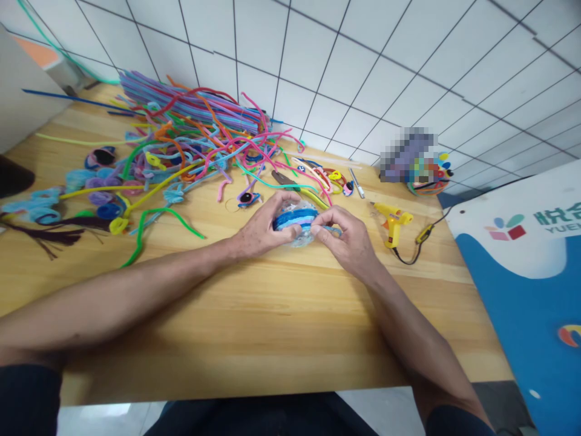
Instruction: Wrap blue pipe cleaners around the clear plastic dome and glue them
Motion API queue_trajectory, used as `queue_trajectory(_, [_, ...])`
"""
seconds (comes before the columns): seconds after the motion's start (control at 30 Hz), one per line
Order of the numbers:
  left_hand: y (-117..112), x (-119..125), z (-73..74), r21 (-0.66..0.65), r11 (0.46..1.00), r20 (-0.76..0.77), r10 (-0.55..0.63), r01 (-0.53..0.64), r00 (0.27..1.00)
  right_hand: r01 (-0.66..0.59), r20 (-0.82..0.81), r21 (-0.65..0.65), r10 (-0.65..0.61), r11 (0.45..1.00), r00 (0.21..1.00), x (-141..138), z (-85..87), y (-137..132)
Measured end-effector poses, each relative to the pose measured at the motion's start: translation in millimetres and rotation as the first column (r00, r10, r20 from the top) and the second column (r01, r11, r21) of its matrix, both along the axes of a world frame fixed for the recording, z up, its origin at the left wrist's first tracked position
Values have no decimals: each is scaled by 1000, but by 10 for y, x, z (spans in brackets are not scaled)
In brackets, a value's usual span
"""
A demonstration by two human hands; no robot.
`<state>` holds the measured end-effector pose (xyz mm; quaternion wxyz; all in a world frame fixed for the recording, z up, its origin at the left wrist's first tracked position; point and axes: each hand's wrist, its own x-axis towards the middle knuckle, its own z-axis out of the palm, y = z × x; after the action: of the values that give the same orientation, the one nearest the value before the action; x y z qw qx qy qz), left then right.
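Observation:
Between my hands is a clear ball (pixel 297 241) with dark blue, light blue and lilac pipe cleaner bands round its middle. My left hand (pixel 267 227) grips it from the left, thumb on the front and fingers over the far side. At the ball's right side my right hand (pixel 347 239) pinches a light blue pipe cleaner (pixel 334 231), thumb against the forefinger. Its tail sticks out past the fingers. Just behind the ball lie pliers (pixel 285 180) with dark jaws and yellow-green handles, partly hidden.
A large heap of coloured pipe cleaners (pixel 190 112) covers the back left of the wooden table (pixel 254 327). A yellow glue gun (pixel 394 221) with a black cord stands to the right. Behind it is a blurred-out purple object (pixel 406 154). A tiled wall (pixel 363 66) borders the back.

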<state>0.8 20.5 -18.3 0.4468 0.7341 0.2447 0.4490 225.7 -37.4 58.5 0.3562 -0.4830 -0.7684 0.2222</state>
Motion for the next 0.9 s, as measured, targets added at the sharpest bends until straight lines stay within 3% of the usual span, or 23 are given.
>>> queue_trajectory(0.3, [-16,-6,48,7,1000,-59,13,-13,998,35,-36,3,-35,999,999,-35,-13,-11])
queue_trajectory(0.5, [-31,13,22,-27,999,-9,40,-41,999,80,-102,-85,-89,993,991,-25,-8,-5])
queue_trajectory(0.73, [58,-40,13,132,991,-95,-11,23,995,92,-102,-87,-100,992,990,-71,-11,-14])
queue_trajectory(0.9, [44,-64,60,112,992,-95,-44,55,994,112,-86,-76,-118,991,989,-83,-12,-14])
